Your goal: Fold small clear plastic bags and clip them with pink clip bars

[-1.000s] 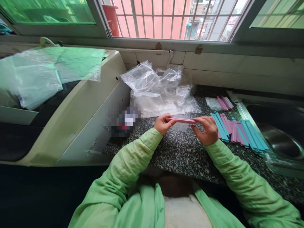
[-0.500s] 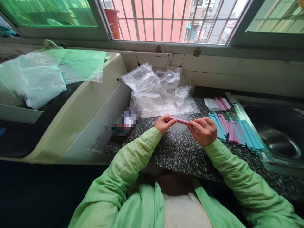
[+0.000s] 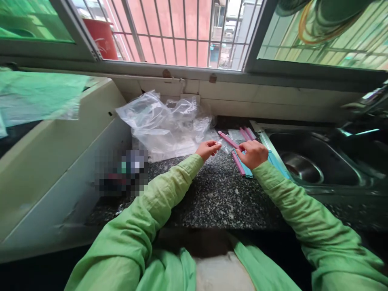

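Observation:
My right hand [image 3: 254, 154] is closed on one end of a slim pink stick [image 3: 228, 140] that looks like a bag sealing clip. The stick points up and to the left, above the counter. My left hand [image 3: 208, 149] pinches the edge of a small clear plastic bag [image 3: 224, 146], which lies beside and partly behind the pink stick. Beneath my right hand are several more sticks, among them a pink one [image 3: 238, 163] and a blue one [image 3: 277, 162]; the hand hides part of them. Two pink sticks [image 3: 247, 133] lie farther back on clear plastic.
Crumpled clear plastic bags [image 3: 169, 125] are heaped at the back of the speckled dark counter [image 3: 212, 198]. A sink [image 3: 321, 153] is on the right. A pale appliance [image 3: 60, 161] stands on the left, near a blurred-out object [image 3: 123, 173]. A barred window [image 3: 178, 32] is behind.
My view has turned to the right. My left hand has let go of the pink stick and now pinches a clear bag. My right hand has carried the stick toward the other sticks.

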Demonstrator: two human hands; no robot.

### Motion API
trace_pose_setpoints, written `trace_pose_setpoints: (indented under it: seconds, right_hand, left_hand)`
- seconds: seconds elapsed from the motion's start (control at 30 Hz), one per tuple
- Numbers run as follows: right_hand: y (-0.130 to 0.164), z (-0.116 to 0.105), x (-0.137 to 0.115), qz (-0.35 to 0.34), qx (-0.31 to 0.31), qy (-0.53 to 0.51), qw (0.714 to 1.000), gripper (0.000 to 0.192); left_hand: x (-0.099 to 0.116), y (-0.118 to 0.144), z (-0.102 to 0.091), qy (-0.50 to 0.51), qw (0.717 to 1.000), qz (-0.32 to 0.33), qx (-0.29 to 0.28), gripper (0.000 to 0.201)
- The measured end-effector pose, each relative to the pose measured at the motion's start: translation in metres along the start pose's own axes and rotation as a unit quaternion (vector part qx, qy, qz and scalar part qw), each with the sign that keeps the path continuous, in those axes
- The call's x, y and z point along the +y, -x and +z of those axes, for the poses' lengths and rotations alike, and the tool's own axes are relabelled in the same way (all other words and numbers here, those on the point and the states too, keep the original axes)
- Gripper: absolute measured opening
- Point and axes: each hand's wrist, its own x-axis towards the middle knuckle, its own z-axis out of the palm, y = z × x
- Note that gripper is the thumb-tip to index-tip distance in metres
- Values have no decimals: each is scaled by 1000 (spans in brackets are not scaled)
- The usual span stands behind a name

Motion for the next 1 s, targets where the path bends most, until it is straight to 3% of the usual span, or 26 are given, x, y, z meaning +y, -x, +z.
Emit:
trace_pose_setpoints:
  seconds: [0.1, 0.23, 0.43, 0.73, 1.0]
  right_hand:
    - [-9, 9, 21, 67, -58, 36, 995, 26]
    - [-26, 21, 41, 145, -129, 84, 977, 29]
    - [-47, 45, 60, 202, -199, 108, 953, 35]
    - [-61, 73, 75, 235, -233, 114, 937, 39]
    - [-58, 76, 74, 246, -277, 109, 923, 39]
  left_hand:
    - [1, -28, 29, -49, 998, -18, -16, 12]
    - [0, -71, 59, -222, 975, -22, 0, 18]
    - [-4, -112, 81, -309, 951, -2, 29, 24]
    - [-16, -123, 87, -389, 921, -7, 12, 33]
    - [-21, -114, 82, -406, 914, 3, -2, 34]
